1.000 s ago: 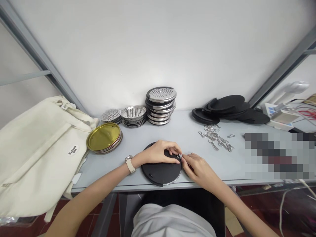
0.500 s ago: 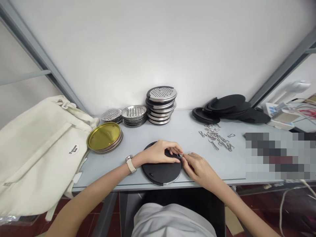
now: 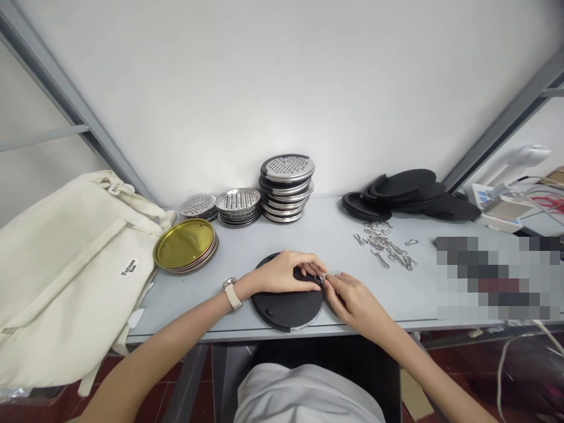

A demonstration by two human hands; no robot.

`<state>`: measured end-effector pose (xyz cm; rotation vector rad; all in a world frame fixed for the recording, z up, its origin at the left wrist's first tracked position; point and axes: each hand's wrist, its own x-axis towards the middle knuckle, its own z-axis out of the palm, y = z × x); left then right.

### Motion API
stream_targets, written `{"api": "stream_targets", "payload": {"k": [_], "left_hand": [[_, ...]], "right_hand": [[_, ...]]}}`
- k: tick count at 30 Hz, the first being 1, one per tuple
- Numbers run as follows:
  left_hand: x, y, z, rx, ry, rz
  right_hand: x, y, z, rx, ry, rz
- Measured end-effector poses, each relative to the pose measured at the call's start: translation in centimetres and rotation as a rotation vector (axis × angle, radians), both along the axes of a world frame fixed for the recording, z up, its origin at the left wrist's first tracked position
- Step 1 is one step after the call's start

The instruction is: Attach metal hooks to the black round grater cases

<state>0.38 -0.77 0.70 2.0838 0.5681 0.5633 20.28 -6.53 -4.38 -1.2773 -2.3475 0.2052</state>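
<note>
A black round disc (image 3: 291,308) with a shiny metal edge lies flat near the front of the table. My left hand (image 3: 286,272) rests over its upper part, gripping its right side, with fingers curled and thumb on the surface. At that same rim, my right hand (image 3: 350,296) pinches a small silvery metal clip (image 3: 318,278), mostly hidden by the fingertips. Both sets of fingertips nearly meet there. Loose metal snap clips (image 3: 392,249) lie in a scattered pile beyond my right hand.
Gold-topped round lids (image 3: 185,244) are stacked at left beside a cream bag (image 3: 70,282). Along the wall stand metal grater discs (image 3: 238,202), another low stack (image 3: 198,207) and a taller stack of assembled discs (image 3: 288,169). Black discs (image 3: 405,188) pile up at back right.
Both hands stay at the disc's right rim with hardly any movement. The whole view has shifted very slightly.
</note>
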Motion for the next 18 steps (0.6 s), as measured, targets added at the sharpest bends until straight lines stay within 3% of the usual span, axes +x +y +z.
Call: {"api": "stream_targets", "payload": {"k": [18], "left_hand": [[-0.05,0.14,-0.29,0.07,-0.003,-0.003]], "right_hand": [[-0.07,0.17,-0.14,0.025,0.011,0.005]]}}
